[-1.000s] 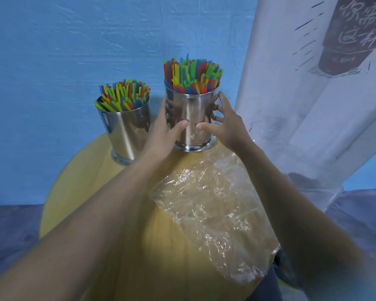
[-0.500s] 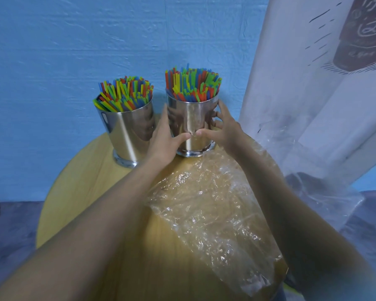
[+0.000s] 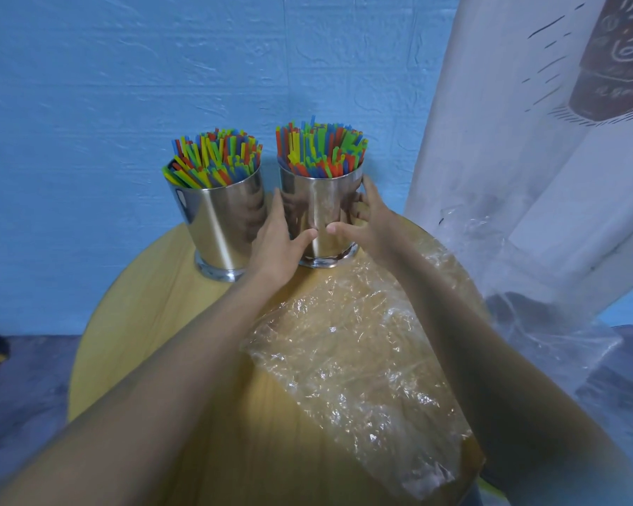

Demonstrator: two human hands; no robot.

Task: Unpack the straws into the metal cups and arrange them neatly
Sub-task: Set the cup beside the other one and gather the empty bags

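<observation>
At the far edge of the table (image 3: pixel 143 323), your left hand (image 3: pixel 276 242) and right hand (image 3: pixel 366 224) wrapped round the right metal cup (image 3: pixel 322 206), just beside the left metal cup (image 3: pixel 220 220); straws (image 3: pixel 318 147) filled both. Unpacking looked done; you were arranging. Next likely called for squaring the pair, then letting go.

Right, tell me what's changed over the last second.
The left hand and right hand have nudged the right metal cup slightly closer to the left metal cup, neither letting go. The left metal cup, its straws and the plastic bag on the table stayed put.
</observation>
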